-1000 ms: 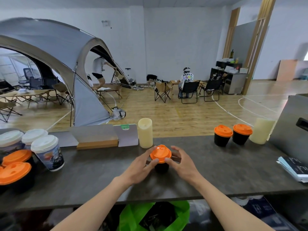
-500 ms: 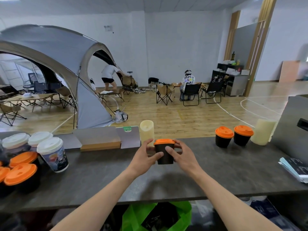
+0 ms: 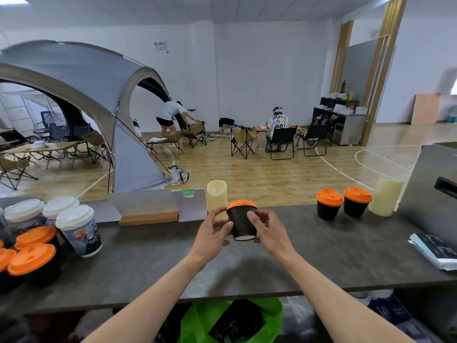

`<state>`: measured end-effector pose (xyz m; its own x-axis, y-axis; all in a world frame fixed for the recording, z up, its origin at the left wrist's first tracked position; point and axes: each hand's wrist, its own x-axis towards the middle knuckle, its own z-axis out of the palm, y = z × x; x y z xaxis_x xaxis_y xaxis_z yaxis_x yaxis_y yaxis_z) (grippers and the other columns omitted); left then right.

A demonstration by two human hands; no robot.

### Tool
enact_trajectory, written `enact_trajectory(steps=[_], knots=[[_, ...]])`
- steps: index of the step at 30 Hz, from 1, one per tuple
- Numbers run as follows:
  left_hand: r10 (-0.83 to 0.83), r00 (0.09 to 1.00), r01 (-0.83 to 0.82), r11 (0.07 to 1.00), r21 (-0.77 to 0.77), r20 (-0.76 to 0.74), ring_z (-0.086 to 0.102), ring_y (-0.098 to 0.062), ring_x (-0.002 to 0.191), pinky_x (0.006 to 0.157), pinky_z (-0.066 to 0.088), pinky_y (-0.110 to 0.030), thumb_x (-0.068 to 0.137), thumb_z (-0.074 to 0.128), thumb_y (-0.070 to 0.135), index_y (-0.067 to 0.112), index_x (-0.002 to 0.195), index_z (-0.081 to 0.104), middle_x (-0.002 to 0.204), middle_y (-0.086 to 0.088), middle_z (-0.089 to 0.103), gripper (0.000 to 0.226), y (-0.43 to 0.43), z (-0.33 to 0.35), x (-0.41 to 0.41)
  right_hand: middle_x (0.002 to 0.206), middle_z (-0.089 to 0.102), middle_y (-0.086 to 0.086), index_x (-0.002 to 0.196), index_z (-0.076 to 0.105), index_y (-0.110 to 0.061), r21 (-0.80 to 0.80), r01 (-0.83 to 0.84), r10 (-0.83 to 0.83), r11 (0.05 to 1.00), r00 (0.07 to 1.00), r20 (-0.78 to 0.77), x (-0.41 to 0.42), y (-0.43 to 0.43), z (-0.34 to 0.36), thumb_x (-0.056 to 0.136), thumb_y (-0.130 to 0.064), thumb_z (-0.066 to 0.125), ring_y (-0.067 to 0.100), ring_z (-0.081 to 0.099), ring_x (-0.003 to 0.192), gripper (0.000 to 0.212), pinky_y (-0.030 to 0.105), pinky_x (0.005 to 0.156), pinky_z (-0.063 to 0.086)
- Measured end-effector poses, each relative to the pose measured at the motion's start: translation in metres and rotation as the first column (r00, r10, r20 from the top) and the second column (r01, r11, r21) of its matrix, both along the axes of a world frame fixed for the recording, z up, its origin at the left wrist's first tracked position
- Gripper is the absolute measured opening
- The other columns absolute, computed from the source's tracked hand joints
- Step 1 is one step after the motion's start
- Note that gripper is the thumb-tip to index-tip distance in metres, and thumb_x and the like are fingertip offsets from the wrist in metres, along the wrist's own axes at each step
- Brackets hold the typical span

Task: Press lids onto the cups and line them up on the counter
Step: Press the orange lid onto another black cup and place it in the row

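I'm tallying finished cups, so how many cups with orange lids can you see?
At least 6: one held in both hands, two standing at the right, three clustered at the left edge; more may be cropped there.

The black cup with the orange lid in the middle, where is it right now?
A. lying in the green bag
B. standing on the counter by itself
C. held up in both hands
C: both hands, left hand and right hand, grip the black cup, tilted, its pale bottom showing above the counter.
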<state>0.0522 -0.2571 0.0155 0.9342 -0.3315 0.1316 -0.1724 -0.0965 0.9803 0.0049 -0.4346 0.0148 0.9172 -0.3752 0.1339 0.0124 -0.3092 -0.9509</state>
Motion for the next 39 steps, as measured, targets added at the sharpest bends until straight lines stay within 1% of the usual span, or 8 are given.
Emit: enact_trajectory(steps=[3, 9, 14, 17, 21, 25, 31, 39], knots=[[0.03, 0.999, -0.031, 0.999, -0.039, -0.023, 0.07, -0.019, 0.105, 0.076, 0.064, -0.034, 0.095, 0.071, 0.022, 0.025, 0.14, 0.043, 0.118, -0.009, 0.064, 0.053, -0.003, 0.001, -0.001, 0.112, 0.066, -0.01, 0.126, 0.058, -0.023, -0.025, 0.026, -0.026, 0.999, 1.0, 0.012, 0.001, -0.003, -0.004, 0.081, -0.067, 0.065, 0.011, 0.067, 0.102, 0.064, 0.043, 0.087, 0.06], [0.079, 0.997, -0.078, 0.996, -0.037, 0.024, 0.072, -0.016, 0.101, 0.081, 0.063, -0.031, 0.097, 0.068, 0.025, 0.007, 0.131, 0.061, 0.114, -0.005, 0.071, 0.039, -0.006, -0.001, 0.0, 0.101, 0.07, -0.006, 0.119, 0.057, -0.023, 0.001, 0.061, -0.061, 0.998, 0.998, 0.022, 0.0, -0.006, -0.002, 0.096, -0.049, 0.061, 0.01, 0.069, 0.095, 0.035, 0.044, 0.09, 0.058], [0.061, 0.997, -0.06, 0.998, -0.009, 0.054, 0.072, -0.01, 0.101, 0.087, 0.062, -0.035, 0.097, 0.067, 0.015, 0.018, 0.123, 0.068, 0.114, 0.0, 0.074, 0.026, -0.005, -0.003, 0.0, 0.108, 0.071, -0.005, 0.116, 0.063, -0.026, 0.009, 0.015, -0.015, 1.0, 1.0, 0.002, -0.002, -0.008, -0.007, 0.09, -0.066, 0.055, 0.01, 0.069, 0.097, 0.048, 0.045, 0.089, 0.058], [0.039, 0.998, -0.038, 0.999, -0.019, 0.053, 0.071, -0.011, 0.104, 0.085, 0.062, -0.034, 0.095, 0.071, 0.016, 0.023, 0.123, 0.065, 0.114, 0.004, 0.072, 0.029, -0.006, -0.002, -0.002, 0.103, 0.071, -0.008, 0.1, 0.061, -0.039, -0.052, -0.01, 0.011, 0.999, 1.0, 0.021, -0.005, -0.006, -0.008, 0.088, -0.065, 0.061, 0.01, 0.069, 0.096, 0.029, 0.044, 0.088, 0.058], [0.072, 0.996, -0.07, 0.997, -0.028, 0.056, 0.072, -0.009, 0.1, 0.084, 0.062, -0.031, 0.093, 0.073, 0.016, 0.017, 0.122, 0.067, 0.111, 0.001, 0.075, 0.029, -0.006, -0.001, -0.003, 0.111, 0.069, -0.009, 0.125, 0.059, -0.025, 0.001, 0.022, -0.022, 1.0, 0.998, 0.06, -0.003, -0.009, -0.007, 0.087, -0.059, 0.064, 0.008, 0.067, 0.103, 0.052, 0.044, 0.092, 0.058], [0.08, 0.993, -0.081, 0.997, 0.011, 0.085, 0.073, -0.007, 0.095, 0.086, 0.061, -0.03, 0.097, 0.069, 0.018, 0.017, 0.125, 0.069, 0.106, 0.003, 0.077, 0.028, -0.005, -0.001, -0.001, 0.113, 0.069, -0.005, 0.116, 0.058, -0.028, 0.031, 0.02, -0.022, 0.999, 0.997, 0.075, -0.003, -0.009, -0.003, 0.097, -0.042, 0.061, 0.008, 0.067, 0.102, 0.024, 0.044, 0.092, 0.058], [0.063, 0.993, -0.06, 0.998, -0.031, 0.1, 0.071, -0.006, 0.103, 0.09, 0.06, -0.029, 0.095, 0.071, 0.013, 0.02, 0.119, 0.069, 0.108, 0.006, 0.077, 0.025, -0.006, 0.0, -0.003, 0.107, 0.069, -0.007, 0.098, 0.061, -0.044, -0.036, -0.011, 0.014, 0.999, 0.996, 0.091, -0.005, -0.009, -0.006, 0.095, -0.053, 0.06, 0.01, 0.067, 0.099, 0.009, 0.045, 0.089, 0.058], [0.102, 0.992, -0.099, 0.994, -0.042, 0.078, 0.073, -0.008, 0.098, 0.091, 0.06, -0.032, 0.084, 0.083, 0.022, 0.018, 0.119, 0.069, 0.105, 0.005, 0.078, 0.037, -0.012, -0.004, 0.0, 0.111, 0.071, -0.004, 0.117, 0.059, -0.025, 0.022, 0.032, -0.034, 0.999, 0.994, 0.099, -0.005, -0.016, -0.01, 0.101, -0.037, 0.057, 0.007, 0.069, 0.1, 0.021, 0.041, 0.091, 0.059]])
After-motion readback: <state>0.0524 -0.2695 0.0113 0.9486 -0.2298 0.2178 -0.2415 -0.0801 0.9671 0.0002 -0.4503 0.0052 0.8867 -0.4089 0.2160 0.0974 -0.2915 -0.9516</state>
